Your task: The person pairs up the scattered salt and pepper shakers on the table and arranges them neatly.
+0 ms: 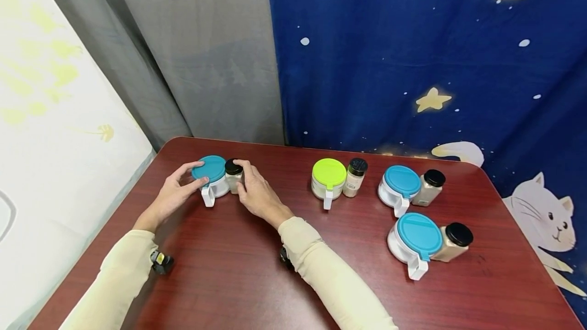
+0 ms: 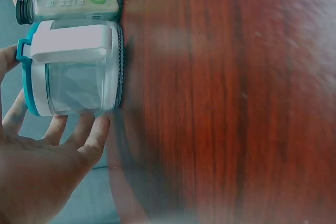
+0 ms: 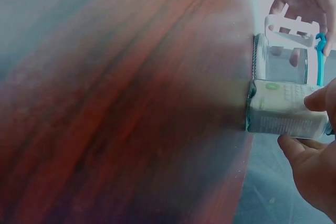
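Note:
At the table's far left, a clear glass seasoning jar (image 1: pixel 209 168) with a blue lid and white handle stands upright. My left hand (image 1: pixel 171 195) holds it, thumb at the lid and fingers along its outer side (image 2: pixel 79 90). Right beside it is a square glass spice bottle (image 1: pixel 233 184) with a black cap and pale contents. The right hand (image 1: pixel 260 195) grips this bottle near its cap. In the right wrist view, thumb and fingers lie on opposite sides of the bottle (image 3: pixel 281 111), whose side is against the jar or very close to it.
On the red-brown table (image 1: pixel 257 279), a green-lidded jar (image 1: pixel 328 173) stands beside a slim black-capped shaker (image 1: pixel 354 180). Further right are two blue-lidded jars, one behind (image 1: pixel 402 181) and one nearer (image 1: pixel 419 233), each beside a black-capped bottle. Curtains (image 1: pixel 220 65) hang behind the table.

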A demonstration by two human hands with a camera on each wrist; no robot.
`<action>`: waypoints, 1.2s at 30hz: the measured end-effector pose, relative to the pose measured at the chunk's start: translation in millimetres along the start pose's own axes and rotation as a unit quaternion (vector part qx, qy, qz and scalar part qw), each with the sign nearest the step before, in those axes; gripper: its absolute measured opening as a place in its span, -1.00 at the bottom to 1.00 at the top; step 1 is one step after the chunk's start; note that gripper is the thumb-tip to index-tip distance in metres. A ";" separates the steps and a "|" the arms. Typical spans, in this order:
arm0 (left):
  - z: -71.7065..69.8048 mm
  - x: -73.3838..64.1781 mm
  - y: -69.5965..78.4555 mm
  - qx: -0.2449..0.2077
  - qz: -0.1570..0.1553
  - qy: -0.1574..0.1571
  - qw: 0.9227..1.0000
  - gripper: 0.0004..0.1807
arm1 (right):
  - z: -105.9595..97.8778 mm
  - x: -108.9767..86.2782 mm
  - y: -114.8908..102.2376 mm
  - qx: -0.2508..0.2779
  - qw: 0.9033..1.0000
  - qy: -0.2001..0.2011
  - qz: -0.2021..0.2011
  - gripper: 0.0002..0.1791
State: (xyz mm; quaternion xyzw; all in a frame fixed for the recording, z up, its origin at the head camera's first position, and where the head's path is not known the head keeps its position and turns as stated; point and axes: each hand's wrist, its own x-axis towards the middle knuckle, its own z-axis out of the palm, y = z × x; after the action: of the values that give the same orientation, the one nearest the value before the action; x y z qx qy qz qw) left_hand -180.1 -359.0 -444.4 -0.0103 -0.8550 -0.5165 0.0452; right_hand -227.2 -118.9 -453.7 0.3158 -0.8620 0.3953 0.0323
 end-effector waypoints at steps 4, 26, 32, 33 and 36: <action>-3.1 -6.9 -0.7 0.030 -0.002 -0.032 0.999 -0.25 | 0.0 -0.3 0.9 0.017 1.000 -0.009 0.002 -0.33; 12.0 -9.9 -4.3 0.056 0.030 -0.057 0.996 0.37 | 3.2 4.1 10.5 0.093 0.996 -0.008 -0.009 -0.30; 12.9 -8.1 -5.0 0.055 0.036 -0.050 0.997 0.30 | 0.4 5.5 9.8 0.102 0.995 -0.013 0.005 -0.26; 12.8 -7.6 -4.9 0.054 0.034 -0.052 0.997 0.32 | 0.2 6.0 10.2 0.102 0.995 -0.015 0.006 -0.25; 13.3 -5.9 -3.9 0.056 0.032 -0.059 0.996 0.37 | -0.6 8.0 11.8 0.097 0.995 -0.013 0.004 -0.23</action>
State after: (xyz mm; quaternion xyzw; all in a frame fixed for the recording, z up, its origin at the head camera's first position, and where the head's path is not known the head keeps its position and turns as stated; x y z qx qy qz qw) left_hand -175.3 -348.8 -454.6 -0.0655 -0.8829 -0.4648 0.0121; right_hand -240.4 -116.9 -458.6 0.3196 -0.8213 0.4725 -0.0113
